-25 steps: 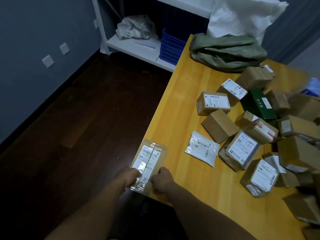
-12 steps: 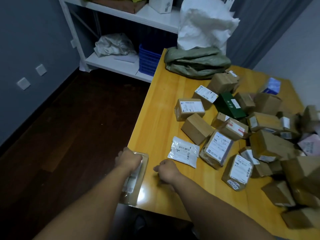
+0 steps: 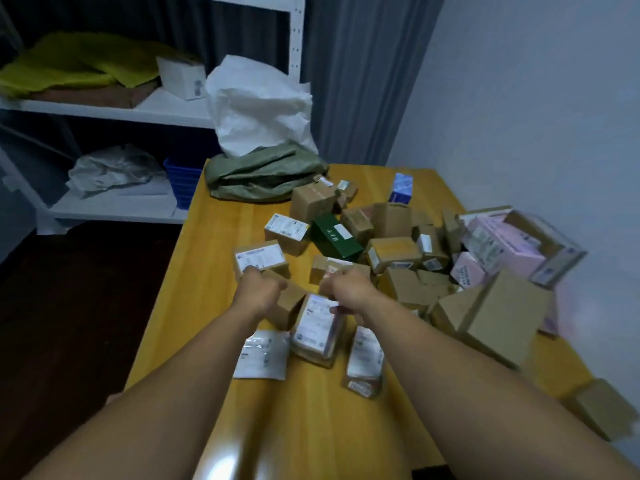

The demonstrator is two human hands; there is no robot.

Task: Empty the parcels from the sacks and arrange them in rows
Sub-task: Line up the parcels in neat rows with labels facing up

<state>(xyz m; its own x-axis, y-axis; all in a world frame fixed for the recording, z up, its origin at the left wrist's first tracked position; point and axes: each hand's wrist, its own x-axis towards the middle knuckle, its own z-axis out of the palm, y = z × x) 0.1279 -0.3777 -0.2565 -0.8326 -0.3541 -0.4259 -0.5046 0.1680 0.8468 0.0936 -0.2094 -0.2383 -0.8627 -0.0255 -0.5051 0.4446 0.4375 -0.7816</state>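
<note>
Our left hand (image 3: 258,289) and right hand (image 3: 349,285) curl among the brown cardboard parcels (image 3: 289,301) just nearer us than the dark green cardboard box (image 3: 334,237); we cannot tell whether either grips one. Tugging one free could tumble the heap (image 3: 408,251) right of that box off the yellow wooden table (image 3: 214,271). White labels (image 3: 261,258) and the box's pale characters blur beyond reading.

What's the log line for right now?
left hand: at white-labelled brown cardboard box | right hand: at loose brown parcel pile | grips: unclear
</note>
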